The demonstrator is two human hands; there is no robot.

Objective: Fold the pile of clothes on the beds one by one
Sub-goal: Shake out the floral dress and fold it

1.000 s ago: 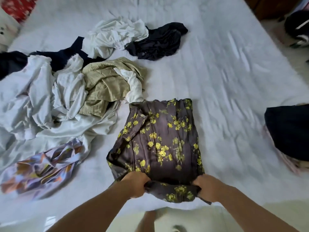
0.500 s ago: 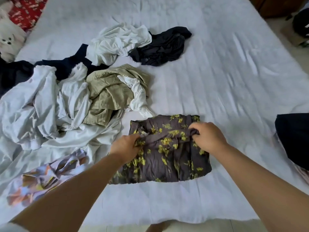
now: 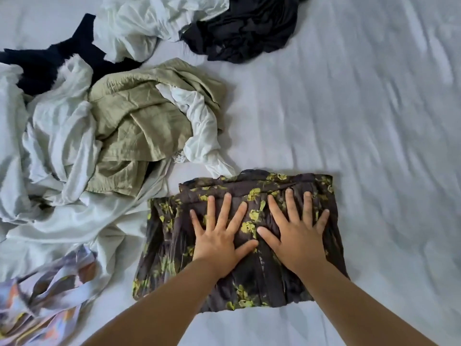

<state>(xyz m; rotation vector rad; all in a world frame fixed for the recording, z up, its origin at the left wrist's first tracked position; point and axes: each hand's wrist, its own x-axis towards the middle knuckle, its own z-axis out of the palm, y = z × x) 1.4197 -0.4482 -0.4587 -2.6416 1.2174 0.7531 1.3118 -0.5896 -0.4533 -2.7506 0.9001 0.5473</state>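
The dark floral garment (image 3: 239,245) lay flat on the near part of the bed (image 3: 374,121), folded into a rough rectangle with its long axis running left to right, and its doubled far edge bunched just beyond the fingertips. Both hands were down on top of it! The left hand (image 3: 219,243) pressed the middle of the bundle, fingers (image 3: 225,206) straight and spread, pointing away toward the far edge. The right hand (image 3: 296,236) sat just beside it, thumbs almost touching, its fingers (image 3: 290,203) spread flat too, gripping nothing. So the cloth lay directly under the palms and stretched out past them to either side; the left end of the bundle was nearer the left hand, the right end nearer the right. Any next fold, I'd judge, would have to bring one short end across that long axis.

And what a change from half a second before: then both hands were pinching the far edge with curled fingers, laying the fold over; at this moment they had let go and flattened out to smooth it. A full second back the garment lay twice as long, running near to far.

To the left sat the unfolded pile: the olive-green garment (image 3: 129,126), the white garments (image 3: 57,151), and a pastel patterned piece (image 3: 42,303) at the near left. Farther off lay a white shirt (image 3: 154,23) and a black garment (image 3: 244,28).
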